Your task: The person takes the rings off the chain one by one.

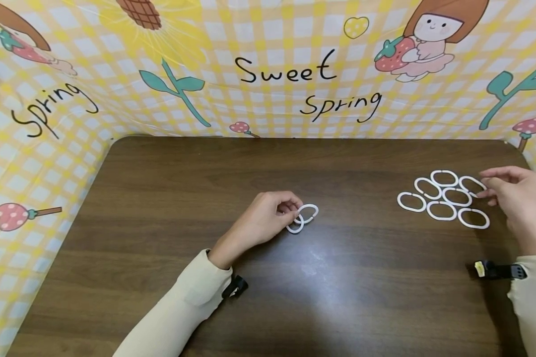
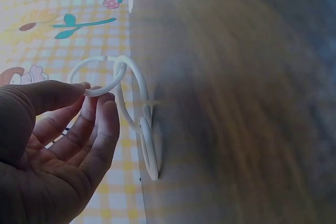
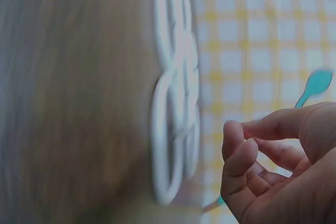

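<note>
My left hand (image 1: pixel 265 220) pinches a white plastic oval link (image 2: pixel 103 91) between thumb and fingertips, near the table's middle. That link is hooked through a second link (image 2: pixel 139 74), and a third link (image 2: pixel 151 162) hangs below it, its lower end at the tabletop. In the head view, fingers partly hide this short chain. My right hand (image 1: pixel 524 208) is at the right, with its thumb and bent fingers over the right end of a loose link (image 1: pixel 460 184). The right wrist view shows no link between those fingers; contact is unclear.
Several more loose white links (image 1: pixel 442 219) lie flat in a close cluster beside my right hand. The brown wooden table (image 1: pixel 205 173) ends at the back against a yellow checked cloth (image 1: pixel 272 104). Another cloth panel stands along the left side.
</note>
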`<state>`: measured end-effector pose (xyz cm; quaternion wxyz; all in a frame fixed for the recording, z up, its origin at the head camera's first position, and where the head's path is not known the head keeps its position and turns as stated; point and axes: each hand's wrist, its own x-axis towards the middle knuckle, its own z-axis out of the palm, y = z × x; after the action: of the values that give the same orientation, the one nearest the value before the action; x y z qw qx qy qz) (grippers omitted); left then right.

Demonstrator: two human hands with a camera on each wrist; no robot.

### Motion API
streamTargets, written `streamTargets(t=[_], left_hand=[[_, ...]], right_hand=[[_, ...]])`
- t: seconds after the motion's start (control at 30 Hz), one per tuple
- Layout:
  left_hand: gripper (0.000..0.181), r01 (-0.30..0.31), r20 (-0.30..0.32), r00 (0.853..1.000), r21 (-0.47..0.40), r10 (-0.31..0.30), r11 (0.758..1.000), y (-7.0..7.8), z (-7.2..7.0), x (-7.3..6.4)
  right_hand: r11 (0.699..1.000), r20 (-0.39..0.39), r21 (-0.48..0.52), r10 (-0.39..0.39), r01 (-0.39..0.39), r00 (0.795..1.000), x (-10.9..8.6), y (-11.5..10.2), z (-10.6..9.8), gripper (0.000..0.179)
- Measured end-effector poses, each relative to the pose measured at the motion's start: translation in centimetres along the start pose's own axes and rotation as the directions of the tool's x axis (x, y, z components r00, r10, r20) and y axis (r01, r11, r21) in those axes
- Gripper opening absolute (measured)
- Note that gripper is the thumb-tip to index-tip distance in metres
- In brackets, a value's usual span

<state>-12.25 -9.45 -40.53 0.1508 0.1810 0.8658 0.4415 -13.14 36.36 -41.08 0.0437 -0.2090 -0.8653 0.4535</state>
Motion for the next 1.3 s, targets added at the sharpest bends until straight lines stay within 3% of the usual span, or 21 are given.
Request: streamTargets(t=[0.2, 0.37, 0.57, 0.67, 0.77, 0.83, 1.03, 1.3], left_hand=[[0.014, -0.009, -0.005, 1.0, 0.018, 0.009, 1.0, 0.1, -0.1, -0.1], [0.015, -0.028, -0.017, 0.999, 0.038, 0.028, 0.999, 0.1, -0.1, -0.1], [0.016, -0.042, -0.027, 0.999, 0.046, 0.043, 0.998, 0.1, -0.2, -0.2], [0.016, -0.041, -0.029, 0.999, 0.039, 0.042, 0.998, 0.1, -0.2, -0.2], [0.015, -0.035, -0.029, 0.999, 0.022, 0.035, 0.999, 0.2, -0.2, -0.1], [0.015, -0.035, -0.03, 0.999, 0.02, 0.035, 0.999, 0.2, -0.2, -0.1], [0.014, -0.031, -0.032, 0.999, 0.015, 0.032, 0.999, 0.2, -0.2, -0.1], [0.013, -0.036, -0.04, 0.999, 0.009, 0.037, 0.999, 0.3, -0.2, -0.1]], right_hand=[[0.995, 0.062, -0.01, -0.098, 0.099, 0.993, -1.5, -3.1, 1.8, 0.031], [0.981, 0.15, 0.084, -0.186, 0.175, 0.971, -2.9, -4.8, 3.6, 0.029], [0.961, 0.251, 0.104, -0.274, 0.256, 0.928, -4.6, -6.6, 6.2, 0.029], [0.953, 0.298, 0.108, -0.301, 0.281, 0.906, -5.7, -7.5, 7.8, 0.019], [0.942, 0.349, 0.125, -0.335, 0.311, 0.875, -6.8, -8.5, 9.3, 0.01], [0.935, 0.387, 0.14, -0.354, 0.326, 0.851, -7.5, -9.1, 10.2, 0.014], [0.934, 0.486, 0.232, -0.354, 0.272, 0.799, -8.9, -10.2, 12.4, 0.018], [0.932, 0.551, 0.303, -0.342, 0.199, 0.761, -10.0, -11.1, 14.5, 0.02]])
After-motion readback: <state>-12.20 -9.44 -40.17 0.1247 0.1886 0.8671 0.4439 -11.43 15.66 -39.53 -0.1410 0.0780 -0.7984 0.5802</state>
